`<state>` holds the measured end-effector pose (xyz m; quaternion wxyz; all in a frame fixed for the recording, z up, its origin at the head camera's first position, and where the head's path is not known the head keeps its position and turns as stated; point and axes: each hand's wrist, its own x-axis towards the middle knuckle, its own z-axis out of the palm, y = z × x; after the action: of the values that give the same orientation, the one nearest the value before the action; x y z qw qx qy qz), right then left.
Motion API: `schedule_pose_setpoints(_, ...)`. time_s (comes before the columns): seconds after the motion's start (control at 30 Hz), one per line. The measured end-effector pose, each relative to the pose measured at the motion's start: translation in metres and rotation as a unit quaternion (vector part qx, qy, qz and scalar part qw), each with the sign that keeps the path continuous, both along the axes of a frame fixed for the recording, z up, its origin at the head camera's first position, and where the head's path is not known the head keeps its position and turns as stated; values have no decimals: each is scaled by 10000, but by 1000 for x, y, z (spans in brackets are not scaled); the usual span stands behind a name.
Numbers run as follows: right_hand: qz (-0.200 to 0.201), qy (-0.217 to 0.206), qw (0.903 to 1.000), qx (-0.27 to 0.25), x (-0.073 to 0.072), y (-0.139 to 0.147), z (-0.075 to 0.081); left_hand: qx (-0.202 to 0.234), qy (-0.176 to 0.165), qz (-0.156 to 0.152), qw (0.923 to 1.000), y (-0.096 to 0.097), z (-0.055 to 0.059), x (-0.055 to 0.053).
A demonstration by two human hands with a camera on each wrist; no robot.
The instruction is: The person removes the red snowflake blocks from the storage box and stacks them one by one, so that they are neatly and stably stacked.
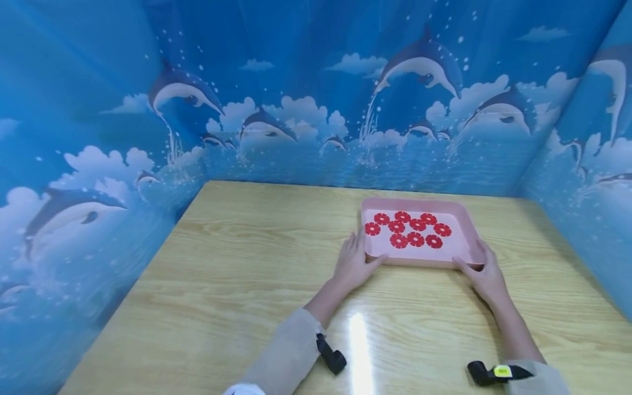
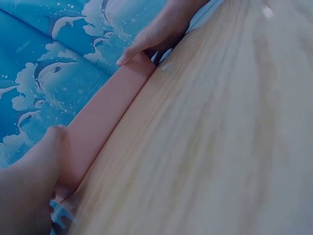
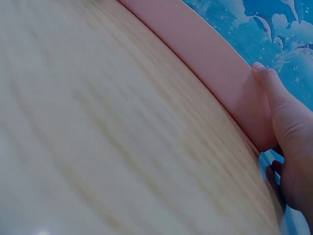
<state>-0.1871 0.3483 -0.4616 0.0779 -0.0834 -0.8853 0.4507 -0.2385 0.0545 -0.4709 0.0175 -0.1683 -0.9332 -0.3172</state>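
A shallow pink tray (image 1: 419,263) sits toward the back right of the wooden table. Several red notched discs (image 1: 416,239), like flower-shaped plastic pieces, lie spread on its floor. My left hand (image 1: 354,263) holds the near left corner, thumb at the front rim and fingers along the side. At the near right corner my right hand (image 1: 486,277) grips in the same way. The left wrist view shows the tray's front wall (image 2: 107,112) between both hands. In the right wrist view the thumb of my right hand (image 3: 293,132) touches the upper edge; its other fingers are partly hidden.
The light wooden table (image 1: 237,263) stretches left of the tray and in front of it. Blue curtains (image 1: 306,66) printed with dolphins hang behind and at both sides. Each wrist wears a black camera strap, such as the left strap (image 1: 329,354).
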Motion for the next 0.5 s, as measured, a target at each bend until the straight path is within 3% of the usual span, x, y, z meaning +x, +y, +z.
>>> schedule_pose_setpoints(0.3, 198, 251, 9995, 21, 8, -21, 0, 149, -157, 61, 9997, -21, -1, 8)
schedule_pose_setpoints(0.5, 159, 373, 9992, 70, 13, -33, 0, 233, -37, -14, 9997, -34, -1, 12)
